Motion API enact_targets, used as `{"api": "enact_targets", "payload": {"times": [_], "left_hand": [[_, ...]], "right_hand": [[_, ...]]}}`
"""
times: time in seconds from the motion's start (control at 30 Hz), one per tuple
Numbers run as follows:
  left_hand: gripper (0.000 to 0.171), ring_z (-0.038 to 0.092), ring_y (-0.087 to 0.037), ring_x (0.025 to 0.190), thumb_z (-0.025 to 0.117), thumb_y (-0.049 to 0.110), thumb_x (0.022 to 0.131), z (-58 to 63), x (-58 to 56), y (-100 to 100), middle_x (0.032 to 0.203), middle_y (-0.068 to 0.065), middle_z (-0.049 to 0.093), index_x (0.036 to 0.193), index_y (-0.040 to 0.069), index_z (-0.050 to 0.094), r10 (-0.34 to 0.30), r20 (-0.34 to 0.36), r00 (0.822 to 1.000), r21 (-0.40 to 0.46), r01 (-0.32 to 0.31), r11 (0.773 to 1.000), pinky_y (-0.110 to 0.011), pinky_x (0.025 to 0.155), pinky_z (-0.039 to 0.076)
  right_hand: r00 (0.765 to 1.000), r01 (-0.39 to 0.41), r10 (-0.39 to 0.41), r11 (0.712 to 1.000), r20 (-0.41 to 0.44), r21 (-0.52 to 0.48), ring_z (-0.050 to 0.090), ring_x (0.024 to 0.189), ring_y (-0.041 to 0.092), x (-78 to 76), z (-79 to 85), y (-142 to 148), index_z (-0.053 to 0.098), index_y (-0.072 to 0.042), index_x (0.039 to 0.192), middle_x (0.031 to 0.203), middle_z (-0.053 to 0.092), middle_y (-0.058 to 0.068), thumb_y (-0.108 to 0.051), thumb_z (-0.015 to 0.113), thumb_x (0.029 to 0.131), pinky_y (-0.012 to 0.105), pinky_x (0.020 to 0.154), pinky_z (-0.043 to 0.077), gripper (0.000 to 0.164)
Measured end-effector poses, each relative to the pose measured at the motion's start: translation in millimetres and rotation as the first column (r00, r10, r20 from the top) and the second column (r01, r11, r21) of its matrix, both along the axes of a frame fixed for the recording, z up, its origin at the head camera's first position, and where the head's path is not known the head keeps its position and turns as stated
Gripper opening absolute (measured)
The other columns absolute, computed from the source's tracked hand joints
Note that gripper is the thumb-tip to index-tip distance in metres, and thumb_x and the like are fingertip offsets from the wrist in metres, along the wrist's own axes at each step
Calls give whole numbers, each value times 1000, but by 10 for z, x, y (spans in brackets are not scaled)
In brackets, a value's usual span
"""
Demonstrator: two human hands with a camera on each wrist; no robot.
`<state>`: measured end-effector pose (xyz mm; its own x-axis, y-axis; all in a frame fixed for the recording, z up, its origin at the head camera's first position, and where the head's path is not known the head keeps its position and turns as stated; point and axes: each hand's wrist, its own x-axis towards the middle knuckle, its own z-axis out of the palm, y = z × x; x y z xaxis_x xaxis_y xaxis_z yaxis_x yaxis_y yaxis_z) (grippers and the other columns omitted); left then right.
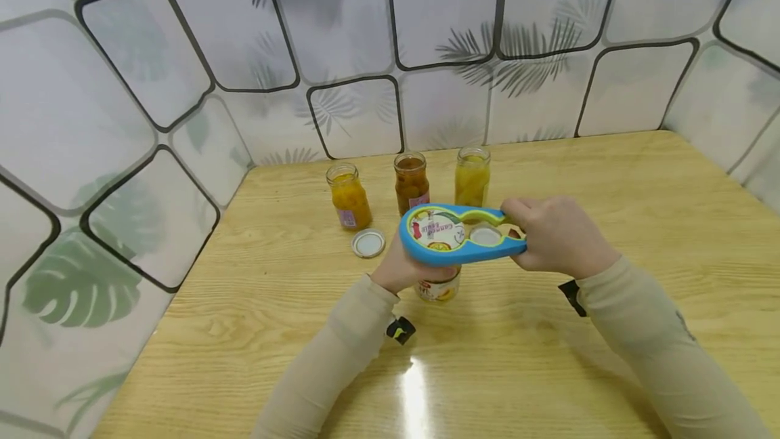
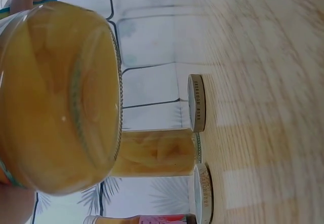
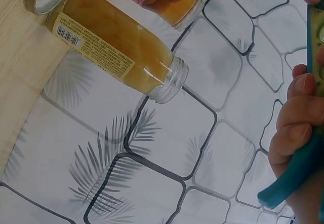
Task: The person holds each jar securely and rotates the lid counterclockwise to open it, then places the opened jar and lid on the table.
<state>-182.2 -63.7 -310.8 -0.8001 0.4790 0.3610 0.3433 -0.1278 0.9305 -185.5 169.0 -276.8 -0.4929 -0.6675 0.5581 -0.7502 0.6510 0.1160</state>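
My left hand (image 1: pixel 397 266) grips a glass jar (image 1: pixel 440 288) of yellow fruit, held upright. The left wrist view shows the jar's rounded base (image 2: pixel 66 102) raised off the table. A blue jar opener (image 1: pixel 481 252) with a yellow-green inner edge lies around the jar's printed lid (image 1: pixel 436 229). At the opener's other end, my right hand (image 1: pixel 559 236) grips the handles, its fingers curled around them. The right wrist view catches those fingers (image 3: pixel 304 107) and a blue handle end (image 3: pixel 288 181). My left fingers are partly hidden under the opener.
Behind the hands stand three lidless jars: orange fruit (image 1: pixel 351 200), brown fruit (image 1: pixel 411 185) and yellow fruit (image 1: pixel 472 178). One loose lid (image 1: pixel 368 243) lies before the orange jar; another lid (image 1: pixel 485 235) shows through the opener. A patterned wall (image 1: pixel 359 26) borders the wooden table (image 1: pixel 256 330).
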Motion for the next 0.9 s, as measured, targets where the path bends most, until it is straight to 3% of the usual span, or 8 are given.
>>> {"api": "enact_targets", "payload": {"times": [0.2, 0.5, 0.9], "left_hand": [[64, 52, -15, 94, 69, -10, 57, 4, -32, 0, 106, -23, 53, 115, -10, 43, 20, -92, 996, -26, -22, 999, -35, 88, 42], [59, 57, -20, 91, 70, 0, 61, 5, -36, -18, 104, -19, 58, 116, -4, 49, 101, -101, 990, -117, -112, 987, -31, 79, 47], [53, 58, -20, 88, 70, 7, 63, -23, -56, -5, 102, -15, 60, 113, 0, 52, 165, -114, 980, -129, -179, 975, -31, 77, 48]], "right_hand": [[998, -17, 21, 998, 58, -64, 24, 42, 3, -25, -21, 6, 46, -10, 73, 56, 37, -8, -8, 62, 52, 20, 37, 25, 26], [986, 8, 11, 994, 168, -110, 27, 44, 5, -45, -29, 26, 51, -8, 76, 55, 37, -7, -6, 62, 59, 22, 39, 27, 20], [967, 6, 27, 992, 253, -129, 29, 45, 4, -63, -41, 23, 53, -9, 76, 56, 36, -9, -4, 61, 65, 22, 43, 30, 15]]}}
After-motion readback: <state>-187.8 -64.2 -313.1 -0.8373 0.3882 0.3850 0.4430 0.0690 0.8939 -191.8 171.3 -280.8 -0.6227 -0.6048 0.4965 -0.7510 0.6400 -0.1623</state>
